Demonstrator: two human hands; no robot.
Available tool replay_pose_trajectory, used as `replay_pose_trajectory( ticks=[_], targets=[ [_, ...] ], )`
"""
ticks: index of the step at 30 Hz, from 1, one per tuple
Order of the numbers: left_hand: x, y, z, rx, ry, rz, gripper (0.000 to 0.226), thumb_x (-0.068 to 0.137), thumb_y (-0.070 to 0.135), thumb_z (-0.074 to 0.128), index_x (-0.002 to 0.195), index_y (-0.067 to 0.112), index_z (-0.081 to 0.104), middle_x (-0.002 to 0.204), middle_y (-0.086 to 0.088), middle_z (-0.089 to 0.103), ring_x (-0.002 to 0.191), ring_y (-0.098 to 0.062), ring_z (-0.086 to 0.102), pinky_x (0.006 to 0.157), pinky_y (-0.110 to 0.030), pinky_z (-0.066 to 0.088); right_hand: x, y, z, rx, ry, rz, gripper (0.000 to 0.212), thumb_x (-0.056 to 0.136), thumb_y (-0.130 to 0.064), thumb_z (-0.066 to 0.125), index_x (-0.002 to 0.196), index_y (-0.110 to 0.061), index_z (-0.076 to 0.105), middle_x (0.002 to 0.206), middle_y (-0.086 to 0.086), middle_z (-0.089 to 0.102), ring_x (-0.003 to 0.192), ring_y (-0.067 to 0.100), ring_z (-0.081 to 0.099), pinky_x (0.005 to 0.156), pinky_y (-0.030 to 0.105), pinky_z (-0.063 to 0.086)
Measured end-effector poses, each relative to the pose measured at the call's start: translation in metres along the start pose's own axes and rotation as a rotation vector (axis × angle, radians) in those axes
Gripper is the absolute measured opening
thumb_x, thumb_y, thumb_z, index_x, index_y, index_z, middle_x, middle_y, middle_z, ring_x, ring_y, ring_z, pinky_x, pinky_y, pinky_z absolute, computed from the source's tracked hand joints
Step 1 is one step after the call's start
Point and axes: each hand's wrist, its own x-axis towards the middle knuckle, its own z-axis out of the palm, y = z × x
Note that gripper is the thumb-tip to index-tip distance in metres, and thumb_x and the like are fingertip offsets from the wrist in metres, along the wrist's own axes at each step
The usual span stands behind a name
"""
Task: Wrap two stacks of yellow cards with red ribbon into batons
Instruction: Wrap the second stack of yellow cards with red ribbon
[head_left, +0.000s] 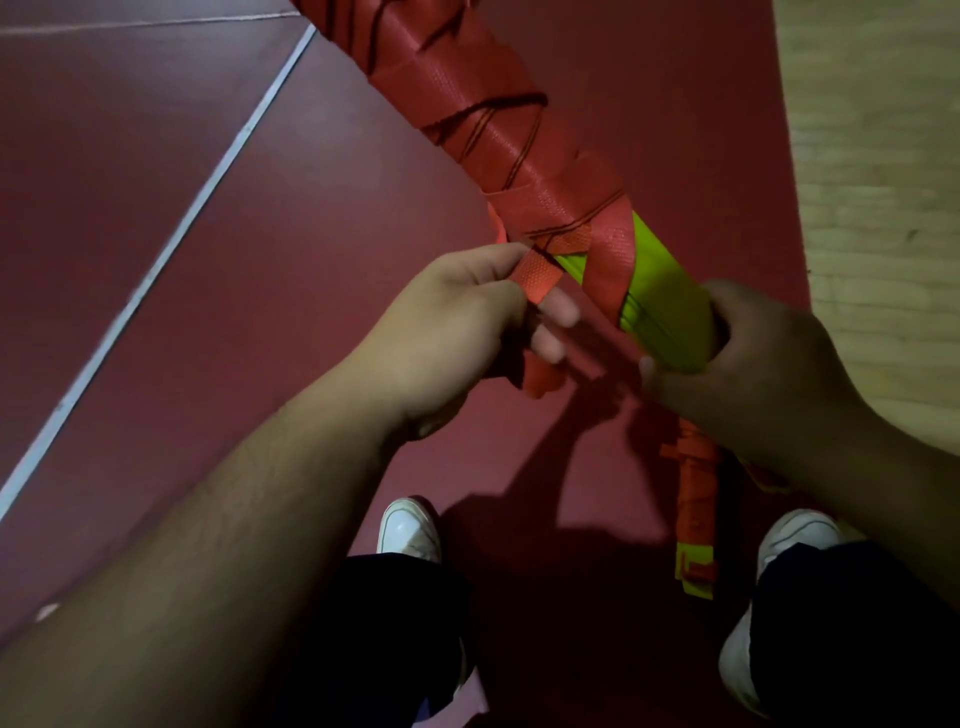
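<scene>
While my right hand (753, 374) grips the cards (670, 301), my left hand (462, 317) pinches the ribbon (537, 278) — best pulled taut, each turn overlapping.

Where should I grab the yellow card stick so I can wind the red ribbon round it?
Take the yellow stack on its bare stretch just below the wrapped part, coming from the right, as the right hand does. It is a narrow bundle, so fingers can curl right round it. That leaves the left side free, where the left hand pinches the loose red ribbon.
</scene>
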Motion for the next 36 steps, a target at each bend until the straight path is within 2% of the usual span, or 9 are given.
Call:
replay_pose_trajectory(
  ticks=[3, 7, 11, 16, 20, 24, 28, 31, 36],
  targets=[
    [-0.004, 0.003, 0.003, -0.163, 0.025, -0.076, 0.037, 0.077, -0.016, 0.026, 0.084, -0.003, 0.06, 0.068, -0.012, 0.058, 0.045, -0.015, 0.046, 0.063, -0.035, 0.047, 0.001, -0.001, 0.0, 0.002, 0.037, 0.029, 0.034, 0.067, -0.04, 0.073, 0.089, -0.019, 0.058, 0.073, 0.0, 0.058, 0.07, 0.028, 0.056, 0.058, 0.034, 0.038],
    [-0.005, 0.01, 0.002, -0.305, -0.062, -0.142, 0.024, 0.067, 0.001, 0.035, 0.082, 0.001, 0.054, 0.09, -0.015, 0.039, 0.052, -0.012, 0.023, 0.039, -0.017, 0.027, 0.0, 0.0, 0.001, -0.006, 0.062, 0.066, 0.034, 0.069, -0.04, 0.075, 0.088, -0.021, 0.053, 0.073, -0.003, 0.056, 0.067, 0.025, 0.054, 0.057, 0.034, 0.039],
    [-0.006, 0.008, 0.01, -0.182, 0.026, -0.11, 0.017, 0.073, 0.017, 0.054, 0.089, 0.008, 0.052, 0.076, -0.014, 0.021, 0.058, -0.021, 0.01, 0.046, -0.024, 0.012, 0.002, 0.002, 0.002, -0.06, 0.007, 0.08, 0.042, 0.073, -0.047, 0.076, 0.094, -0.028, 0.045, 0.074, -0.007, 0.048, 0.076, 0.029, 0.054, 0.063, 0.036, 0.042],
    [-0.008, -0.003, 0.024, -0.09, 0.231, 0.014, 0.03, 0.095, 0.02, 0.063, 0.069, 0.017, 0.05, 0.052, -0.001, 0.027, 0.04, -0.015, 0.02, 0.043, -0.022, 0.017, 0.003, 0.005, 0.006, 0.034, -0.109, -0.012, 0.053, 0.079, -0.065, 0.065, 0.113, -0.028, 0.046, 0.082, -0.013, 0.05, 0.076, 0.015, 0.051, 0.061, 0.03, 0.035],
    [-0.007, -0.001, 0.025, -0.14, 0.268, 0.048, 0.02, 0.091, 0.021, 0.069, 0.076, 0.012, 0.058, 0.061, -0.028, 0.032, 0.045, -0.041, 0.025, 0.045, -0.033, 0.018, 0.004, 0.005, 0.01, 0.127, -0.159, -0.121, 0.046, 0.083, -0.071, 0.054, 0.106, -0.032, 0.048, 0.074, -0.011, 0.053, 0.067, -0.01, 0.052, 0.052, 0.014, 0.031],
    [-0.008, 0.001, 0.025, -0.116, 0.252, 0.099, 0.033, 0.092, 0.015, 0.069, 0.061, 0.021, 0.059, 0.053, -0.004, 0.031, 0.045, -0.017, 0.022, 0.044, -0.029, 0.017, 0.005, 0.007, 0.008, 0.162, -0.142, -0.084, 0.047, 0.072, -0.065, 0.06, 0.105, -0.033, 0.051, 0.075, -0.011, 0.057, 0.065, -0.012, 0.052, 0.052, 0.014, 0.033],
    [-0.011, 0.005, 0.029, -0.089, 0.251, 0.136, 0.024, 0.092, 0.019, 0.069, 0.072, 0.01, 0.061, 0.056, -0.006, 0.036, 0.044, -0.014, 0.027, 0.047, -0.031, 0.027, 0.006, 0.008, 0.006, 0.128, -0.097, -0.078, 0.043, 0.074, -0.049, 0.075, 0.104, -0.031, 0.052, 0.078, -0.012, 0.058, 0.066, -0.005, 0.053, 0.053, 0.012, 0.034],
    [-0.013, 0.004, 0.033, -0.085, 0.275, 0.155, 0.026, 0.091, 0.03, 0.071, 0.071, 0.015, 0.063, 0.051, 0.01, 0.04, 0.044, -0.007, 0.032, 0.06, -0.039, 0.039, 0.002, 0.006, 0.007, 0.093, -0.083, -0.084, 0.045, 0.069, -0.05, 0.079, 0.099, -0.031, 0.051, 0.077, -0.013, 0.058, 0.07, -0.004, 0.053, 0.055, 0.015, 0.035],
    [-0.017, 0.009, 0.041, 0.027, 0.274, 0.223, 0.023, 0.088, 0.04, 0.07, 0.078, 0.02, 0.066, 0.052, 0.016, 0.054, 0.046, 0.002, 0.047, 0.053, -0.018, 0.038, -0.001, 0.003, 0.007, -0.012, -0.109, -0.167, 0.037, 0.065, -0.059, 0.074, 0.082, -0.043, 0.046, 0.078, -0.015, 0.05, 0.069, 0.003, 0.047, 0.056, 0.027, 0.033]
  ],
)
